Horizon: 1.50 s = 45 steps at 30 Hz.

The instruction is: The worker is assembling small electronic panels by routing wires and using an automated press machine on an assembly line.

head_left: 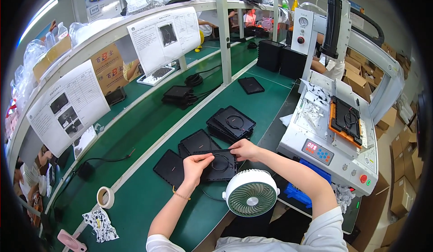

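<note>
Just in front of me lies a flat black plastic panel (pixel 209 175) with a thin black cable (pixel 220 162) looped on it. My right hand (pixel 245 150) pinches the panel's far right corner. Over its left part, my left hand (pixel 197 165) is closed in a pinch beside the cable loop; whatever sits between those fingertips is too small to make out. Another black panel (pixel 168 165) lies flat to the left, partly behind my left hand. Beyond my hands are one more panel (pixel 198 140) and a stack of black panels (pixel 231 122), its top one carrying a coiled cable.
A white desk fan (pixel 251 193) stands close by my right forearm. On the right is a white press machine (pixel 329 161) with an orange-edged fixture (pixel 345 122). A tape roll (pixel 105 197) sits at left; paper sheets (pixel 67 110) hang from the shelf frame.
</note>
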Tool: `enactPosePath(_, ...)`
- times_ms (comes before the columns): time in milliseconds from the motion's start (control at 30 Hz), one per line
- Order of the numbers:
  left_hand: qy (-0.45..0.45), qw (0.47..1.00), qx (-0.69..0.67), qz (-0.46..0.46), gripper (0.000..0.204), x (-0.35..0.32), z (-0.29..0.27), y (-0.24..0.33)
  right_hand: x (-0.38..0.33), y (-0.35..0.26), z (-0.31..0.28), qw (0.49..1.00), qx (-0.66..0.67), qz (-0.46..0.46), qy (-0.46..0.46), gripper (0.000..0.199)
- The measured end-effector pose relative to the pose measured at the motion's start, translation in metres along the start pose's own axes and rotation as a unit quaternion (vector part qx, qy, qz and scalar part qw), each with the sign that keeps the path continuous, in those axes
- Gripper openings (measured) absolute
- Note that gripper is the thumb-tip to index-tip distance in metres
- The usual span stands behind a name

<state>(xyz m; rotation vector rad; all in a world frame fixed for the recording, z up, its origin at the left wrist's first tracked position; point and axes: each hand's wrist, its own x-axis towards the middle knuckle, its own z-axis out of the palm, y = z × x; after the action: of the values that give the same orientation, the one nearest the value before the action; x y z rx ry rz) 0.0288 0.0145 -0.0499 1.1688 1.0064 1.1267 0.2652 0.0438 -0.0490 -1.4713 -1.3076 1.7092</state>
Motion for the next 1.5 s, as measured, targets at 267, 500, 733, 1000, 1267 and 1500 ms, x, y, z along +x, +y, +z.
enactPosePath(267,0.030,0.993,-0.045,0.102,0.020,-0.001,-0.002,0.052,-0.053,-0.037,-0.018,0.948,0.241,-0.189,0.093,0.030)
enactPosePath(500,0.031,0.971,0.043,0.232,0.014,-0.010,0.057,0.095,-0.143,-0.028,-0.007,0.936,0.268,-0.206,0.103,0.026)
enactPosePath(733,0.153,0.811,0.324,0.462,0.094,-0.025,0.111,0.096,-0.208,-0.011,-0.010,0.877,0.367,-0.253,0.180,0.029)
enactPosePath(1000,-0.195,0.944,-0.267,0.009,0.041,-0.097,0.170,0.098,-0.277,0.028,0.010,0.839,0.421,-0.304,0.165,0.025)
enactPosePath(1267,-0.250,0.949,-0.174,-0.081,0.048,-0.121,0.189,0.087,-0.323,0.072,-0.046,0.876,-0.269,-0.224,0.331,0.017)
enactPosePath(1500,-0.299,0.932,-0.166,-0.116,0.040,-0.130,0.198,0.076,-0.296,0.092,-0.064,0.846,-0.479,-0.044,0.231,0.014)
